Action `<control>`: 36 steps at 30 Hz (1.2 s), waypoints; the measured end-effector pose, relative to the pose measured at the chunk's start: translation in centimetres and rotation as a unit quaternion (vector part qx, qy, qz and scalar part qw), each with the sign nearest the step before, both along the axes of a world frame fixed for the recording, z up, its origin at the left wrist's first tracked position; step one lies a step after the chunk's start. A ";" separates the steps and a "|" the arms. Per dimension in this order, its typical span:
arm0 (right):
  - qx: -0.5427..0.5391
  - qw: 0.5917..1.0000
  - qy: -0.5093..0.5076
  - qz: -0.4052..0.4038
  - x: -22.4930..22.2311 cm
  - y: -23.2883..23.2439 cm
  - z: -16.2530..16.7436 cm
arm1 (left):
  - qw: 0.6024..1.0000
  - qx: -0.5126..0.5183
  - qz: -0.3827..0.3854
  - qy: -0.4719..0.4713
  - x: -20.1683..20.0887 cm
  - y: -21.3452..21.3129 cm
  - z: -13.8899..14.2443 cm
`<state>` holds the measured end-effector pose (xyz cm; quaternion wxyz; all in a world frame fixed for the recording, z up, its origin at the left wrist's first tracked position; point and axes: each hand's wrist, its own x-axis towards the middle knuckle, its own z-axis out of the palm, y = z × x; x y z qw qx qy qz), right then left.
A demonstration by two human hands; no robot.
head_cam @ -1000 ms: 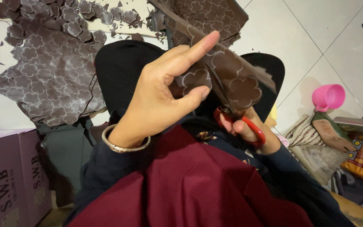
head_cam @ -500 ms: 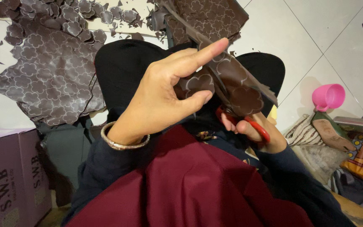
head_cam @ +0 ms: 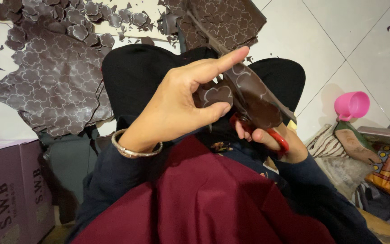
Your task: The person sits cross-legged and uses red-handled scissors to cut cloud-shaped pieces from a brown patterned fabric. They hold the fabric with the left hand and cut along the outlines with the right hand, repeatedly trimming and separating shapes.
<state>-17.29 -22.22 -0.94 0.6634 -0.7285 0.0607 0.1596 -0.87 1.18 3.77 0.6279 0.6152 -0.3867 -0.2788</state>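
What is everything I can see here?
Strip: one, brown with flower outlines, held in the left hand.
Scissors: one pair, red handles, in the right hand.
Sheets: several, brown with flower pattern, on the floor, upper left and top.
Scraps: many, brown, along the top.
Cup: one, pink, right.
Boxes: two, mauve, lower left.
Floor: white tiles.
Bangle: one, silver, left wrist.
Left hand: centre, pinching the strip.
Right hand: under the strip.

Just one head-mounted view, looking steeply down, super close on both hands over the lap [head_cam: 195, 199], tiled floor [head_cam: 339, 49] beyond.
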 end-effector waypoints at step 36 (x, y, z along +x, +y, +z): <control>-0.029 0.999 -0.030 -0.020 0.1 1.5 1.0 | 0.980 -0.157 -0.054 0.110 -0.1 -0.8 -1.0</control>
